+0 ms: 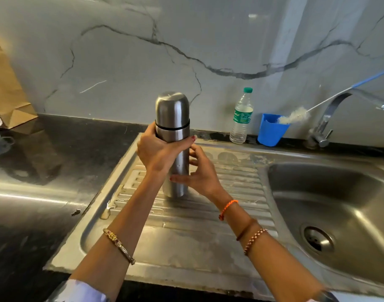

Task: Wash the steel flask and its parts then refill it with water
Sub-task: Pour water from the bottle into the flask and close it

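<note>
Two hands are on the steel flask (172,136), which stands upright on the ribbed draining board (186,214) just left of the sink basin (330,192). Its domed cap (172,110) is on, with a black ring showing where cap meets body. The left hand (158,149) is wrapped round the upper body just under that ring, fingers curled across the front. The right hand (199,171) sits lower on the flask's right side, thumb and fingertips laid against the steel and the fingers only loosely bent. A little water lies pooled at the board's left edge. Behind, against the marble wall, a clear plastic bottle (241,118) with a green cap stands near a blue cup (271,131), and a long bottle brush (295,115) with a blue handle leans out of that cup. The tap (326,120) rises at the right. On the dark tabletop (55,153) to the left stands a brown paper bag (7,92).
</note>
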